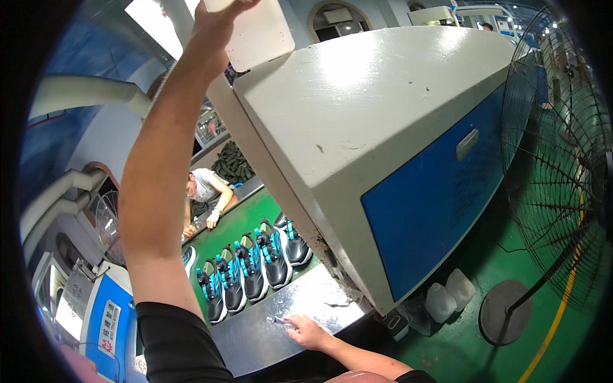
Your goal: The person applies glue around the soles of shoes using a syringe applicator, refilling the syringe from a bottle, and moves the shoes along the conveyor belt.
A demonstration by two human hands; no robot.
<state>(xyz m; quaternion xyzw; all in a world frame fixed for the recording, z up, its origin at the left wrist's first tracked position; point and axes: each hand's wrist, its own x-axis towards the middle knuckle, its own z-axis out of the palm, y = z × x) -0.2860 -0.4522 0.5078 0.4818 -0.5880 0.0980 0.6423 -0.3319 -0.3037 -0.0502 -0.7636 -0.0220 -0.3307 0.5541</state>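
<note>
My left hand (220,25) reaches high at the top edge of the picture, its fingers at a white, round-cornered plastic container (263,38) on the corner of a big cream machine. The picture's edge cuts off part of the grip. Low in the middle, my right hand (308,332) is closed just above a shiny metal table (255,345), with a small slim thing (278,320) poking out of the fingers; its kind cannot be made out. Beyond the table, several black sports shoes (254,271) with turquoise laces stand side by side on a green surface.
The cream machine (383,96) with a blue panel fills the right. Beside it are a standing fan (562,159) and white jugs (440,303) on the floor. Across the green surface (246,220) a person (207,188) works near piled dark items (231,165).
</note>
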